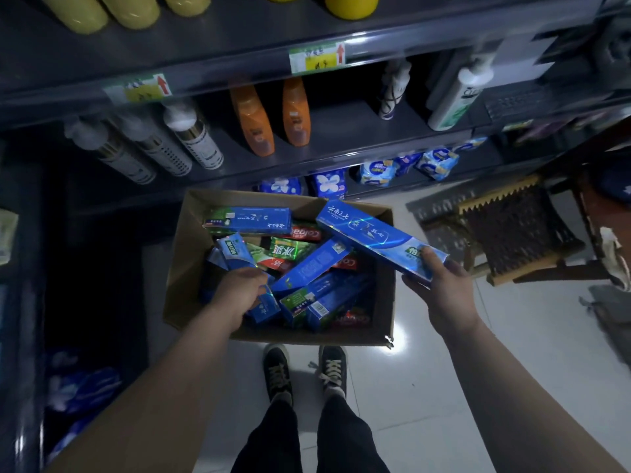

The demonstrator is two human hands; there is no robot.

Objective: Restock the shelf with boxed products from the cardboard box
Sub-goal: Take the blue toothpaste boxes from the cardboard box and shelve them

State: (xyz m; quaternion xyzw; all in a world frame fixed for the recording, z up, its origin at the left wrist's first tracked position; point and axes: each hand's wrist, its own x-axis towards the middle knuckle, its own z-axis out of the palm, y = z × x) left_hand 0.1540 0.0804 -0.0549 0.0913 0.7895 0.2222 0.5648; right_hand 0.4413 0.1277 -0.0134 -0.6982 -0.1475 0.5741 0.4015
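Above pale tiles (426,387), left hand (239,291) grips a carton (239,254) (in cardboard box (181,268)), right hand (447,295) a long carton (368,233).

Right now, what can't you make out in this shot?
Head view throughout:
Price tags: print too blurred to read.
Lower left shelf: too dark to see stock.
Cardboard box bottom: covered by piled toothpaste boxes.
Left hand: fingertips hidden by the blue box it grips.
Yellow bottles: cut off by the top edge.
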